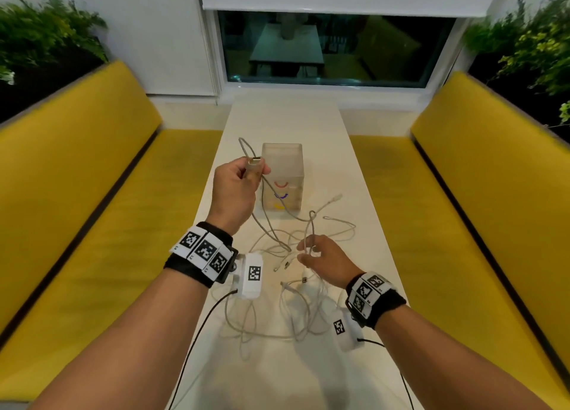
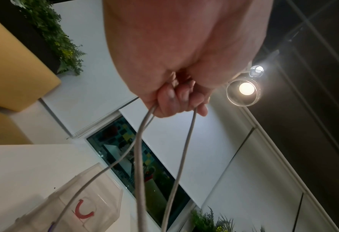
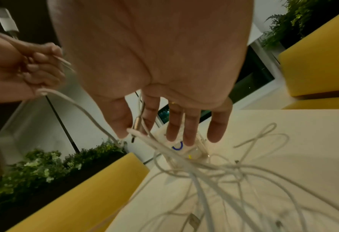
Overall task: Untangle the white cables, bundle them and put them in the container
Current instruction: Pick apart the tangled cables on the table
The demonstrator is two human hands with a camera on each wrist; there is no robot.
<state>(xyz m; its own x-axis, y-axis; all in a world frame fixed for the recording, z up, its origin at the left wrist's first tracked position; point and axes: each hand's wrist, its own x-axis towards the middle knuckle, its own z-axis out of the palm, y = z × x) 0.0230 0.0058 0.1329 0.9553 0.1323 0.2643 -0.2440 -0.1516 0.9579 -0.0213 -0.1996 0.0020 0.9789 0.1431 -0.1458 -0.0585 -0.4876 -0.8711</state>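
My left hand (image 1: 237,178) is raised in front of the clear container (image 1: 282,169) and grips a white cable near its USB plug (image 1: 254,162). Two strands hang from the curled fingers (image 2: 172,100) toward the container (image 2: 81,204). Lower and to the right, my right hand (image 1: 320,257) pinches a cable loop (image 1: 311,221) between thumb and index finger, the other fingers (image 3: 184,125) straight. The tangled white cables (image 1: 296,304) lie on the white table (image 1: 283,116) under both hands, spread out below the palm (image 3: 224,180).
The container carries red, blue and yellow curved marks and stands mid-table. Yellow benches (image 1: 92,193) (image 1: 478,193) flank the narrow table on both sides. Plants top both bench backs, and a window (image 1: 333,45) is at the far end. Black wrist-camera leads trail off the near edge.
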